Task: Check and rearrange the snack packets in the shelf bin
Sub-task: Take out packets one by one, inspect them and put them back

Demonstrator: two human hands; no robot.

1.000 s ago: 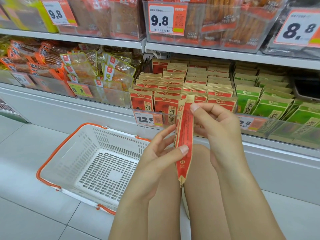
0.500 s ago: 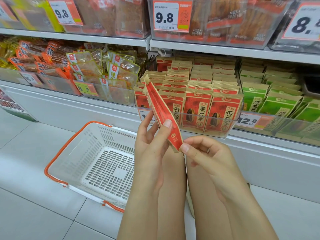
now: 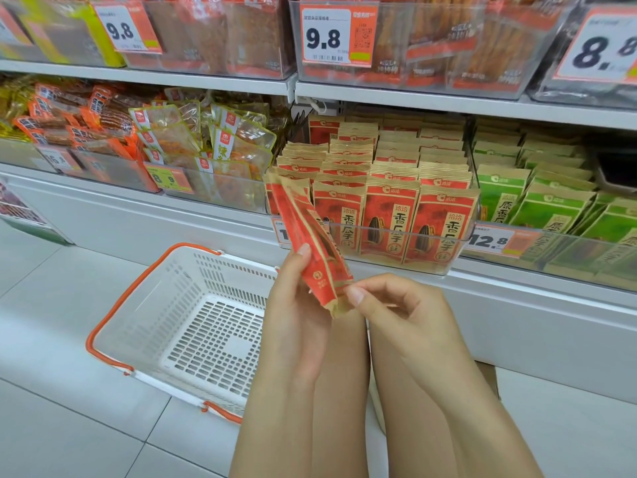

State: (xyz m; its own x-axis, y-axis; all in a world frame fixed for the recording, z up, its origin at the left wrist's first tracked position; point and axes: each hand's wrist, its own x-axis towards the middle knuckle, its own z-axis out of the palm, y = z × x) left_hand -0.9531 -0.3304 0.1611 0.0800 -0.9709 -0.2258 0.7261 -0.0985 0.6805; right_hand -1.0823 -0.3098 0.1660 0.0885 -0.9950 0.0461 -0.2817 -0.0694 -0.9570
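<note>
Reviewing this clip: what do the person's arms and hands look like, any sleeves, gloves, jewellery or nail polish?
Both forearms are bare up to the frame's lower edge, with no sleeves in view. The left hand and right hand wear no gloves, and no rings, watch or bracelets show. The visible nails are short and look unpainted.

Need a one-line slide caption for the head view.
Both hands, left and right, hold a red snack packet before the clear shelf bin, white basket on the floor.

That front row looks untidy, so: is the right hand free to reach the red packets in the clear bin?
Probably not yet: the right hand pinches the held packet. The red packets stand unobstructed ahead.
</note>
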